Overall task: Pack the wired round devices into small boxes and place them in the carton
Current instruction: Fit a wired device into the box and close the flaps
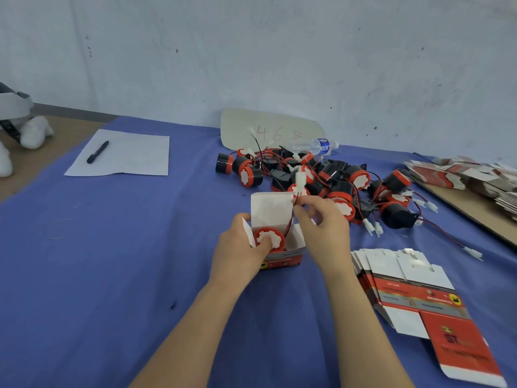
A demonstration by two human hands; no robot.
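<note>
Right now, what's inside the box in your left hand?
One round device, red rim and white face up, under the thumb of the left hand. Its wire runs out of the box to the right hand, which pinches it. Device body and box floor are hidden.
</note>
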